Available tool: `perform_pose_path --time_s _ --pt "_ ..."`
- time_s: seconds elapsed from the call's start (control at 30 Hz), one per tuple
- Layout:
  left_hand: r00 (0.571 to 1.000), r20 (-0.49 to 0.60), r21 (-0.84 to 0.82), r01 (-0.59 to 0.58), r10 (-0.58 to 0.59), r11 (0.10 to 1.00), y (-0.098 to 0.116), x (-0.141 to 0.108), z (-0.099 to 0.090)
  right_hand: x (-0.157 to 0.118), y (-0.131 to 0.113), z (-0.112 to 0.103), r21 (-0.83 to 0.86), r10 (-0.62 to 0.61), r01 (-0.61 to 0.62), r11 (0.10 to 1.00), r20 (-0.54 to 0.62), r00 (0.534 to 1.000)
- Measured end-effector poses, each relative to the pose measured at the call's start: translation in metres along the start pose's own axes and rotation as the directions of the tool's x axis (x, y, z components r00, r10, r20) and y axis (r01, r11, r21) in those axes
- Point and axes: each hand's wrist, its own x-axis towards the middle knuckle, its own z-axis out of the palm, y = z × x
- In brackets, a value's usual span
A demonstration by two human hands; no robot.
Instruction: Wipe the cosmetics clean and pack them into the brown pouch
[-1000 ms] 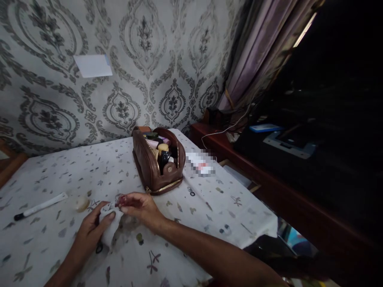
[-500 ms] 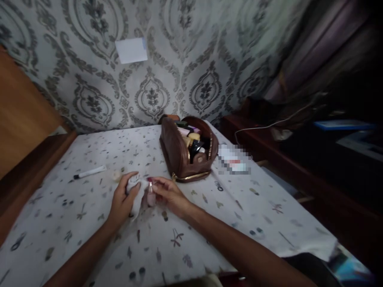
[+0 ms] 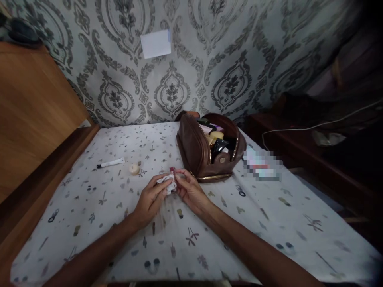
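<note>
My left hand (image 3: 152, 197) is closed on a crumpled white cloth (image 3: 169, 185), pressed against a small pink bottle. My right hand (image 3: 191, 191) pinches this small pink bottle (image 3: 172, 170) from the right; its dark red top shows above the fingers, and the cloth and fingers cover most of its body. Both hands meet just above the table, in front of an open brown cosmetic bag (image 3: 194, 147). Inside the bag are several cosmetics, among them a black tube (image 3: 220, 146) and a yellow round item (image 3: 216, 136).
A white tube with a black cap (image 3: 111, 163) and a small cream-coloured round jar (image 3: 134, 169) lie left of my hands on the patterned tablecloth (image 3: 98, 231). Blurred-out packaging (image 3: 261, 165) lies right of the bag. A wooden panel (image 3: 36, 99) stands at the left; a patterned wall rises behind.
The view has turned left, so everything sits further right. The cloth has come against the pink bottle and now wraps part of it; before, the bottle's body showed beside the cloth.
</note>
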Motion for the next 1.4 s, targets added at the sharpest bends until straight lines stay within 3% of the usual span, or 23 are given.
perform_pose_path --time_s 0.13,0.3,0.5,0.7,0.9,1.0,1.4 --pt "1.0 -0.003 0.013 0.004 -0.004 1.0 -0.005 0.0 0.001 -0.001 0.002 0.0 -0.04 -0.033 0.034 0.999 0.034 0.999" --pt "0.993 -0.048 0.038 0.107 -0.105 0.994 -0.009 0.001 -0.002 -0.004 0.006 0.002 -0.133 -0.057 0.066 0.989 0.071 0.996" --pt "0.927 -0.078 -0.103 0.359 -0.367 0.928 -0.012 0.003 -0.007 -0.005 0.006 0.0 -0.301 -0.062 0.092 0.949 0.106 0.992" --pt "0.91 -0.12 -0.149 0.378 -0.397 0.914 -0.013 0.008 -0.012 -0.007 0.008 -0.001 -0.367 -0.035 0.092 0.926 0.158 0.987" --pt "0.86 -0.178 -0.133 0.46 -0.477 0.878 -0.015 0.008 -0.013 -0.008 0.008 0.001 -0.363 0.046 0.03 0.931 0.197 0.979" --pt "0.861 -0.194 -0.139 0.451 -0.47 0.882 -0.015 0.007 -0.011 -0.009 0.006 0.004 -0.337 0.035 0.033 0.941 0.193 0.981" --pt "0.934 -0.215 -0.024 0.285 -0.284 0.958 -0.015 0.008 -0.011 -0.01 0.006 0.006 -0.195 0.075 -0.043 0.98 0.161 0.984"
